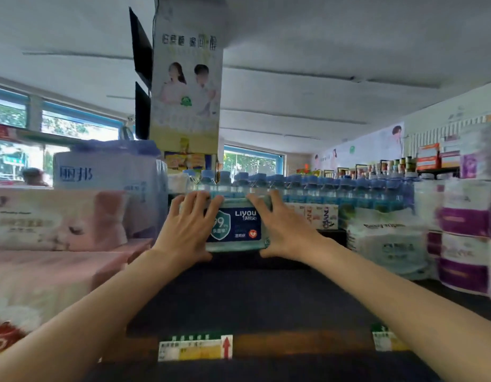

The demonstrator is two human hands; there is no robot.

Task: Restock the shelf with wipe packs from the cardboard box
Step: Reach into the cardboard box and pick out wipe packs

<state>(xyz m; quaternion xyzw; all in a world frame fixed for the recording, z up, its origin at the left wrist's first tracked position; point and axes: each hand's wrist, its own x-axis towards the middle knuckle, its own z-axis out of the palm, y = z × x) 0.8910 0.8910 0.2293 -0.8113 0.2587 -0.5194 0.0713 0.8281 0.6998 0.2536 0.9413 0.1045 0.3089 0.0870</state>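
Note:
A teal wipe pack [239, 226] with a dark blue label stands at the back of the dark top shelf [252, 301]. My left hand [188, 228] lies over its left side, fingers spread up to the top edge and thumb below the pack. My right hand [280, 226] covers its right side the same way, fingers reaching the top edge. Both arms stretch forward across the shelf. The cardboard box is out of view.
Pink tissue packs [57, 219] and a blue-white bundle [106, 172] crowd the left. Blue-capped water bottles [335, 188] line up behind the pack. White and purple paper rolls [465, 232] stand at the right. Price tags [194, 347] sit on the shelf's front edge.

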